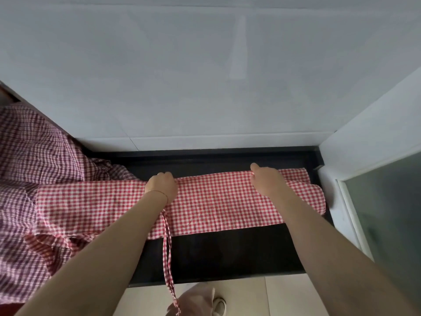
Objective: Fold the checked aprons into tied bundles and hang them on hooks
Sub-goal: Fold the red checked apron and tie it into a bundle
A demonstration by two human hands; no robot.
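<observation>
A red checked apron (pixel 205 201), folded into a long strip, is laid across the black worktop (pixel 227 254); its far edge is gripped by the left hand (pixel 160 184) and right hand (pixel 266 179).

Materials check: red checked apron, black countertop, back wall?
Red checked apron: thin woven cloth, likely cotton gingham; matte, creases softly. Black countertop: hard and smooth, faint sheen; stone or laminate, can't tell. Back wall: pale glossy tile, with joint lines and reflections.
</observation>
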